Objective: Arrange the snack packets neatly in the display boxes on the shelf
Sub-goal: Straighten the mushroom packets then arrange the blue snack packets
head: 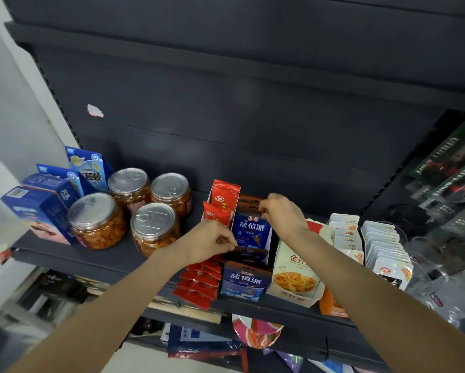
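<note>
- I see left hand (211, 242) pinching a dark packet (248, 254); right hand (281, 214) pinching the upright blue packet (252, 227).
- I'd square edges, labels forward, inside the blue box (243, 281).

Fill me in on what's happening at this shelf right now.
A person is tidying snack packets on a dark shelf. The right hand pinches the top edge of an upright blue packet standing in its display box, while the left hand pinches the top of another packet just in front of it. Red packets fill the box beside them. Four foil-lidded jars stand to the left.
</note>
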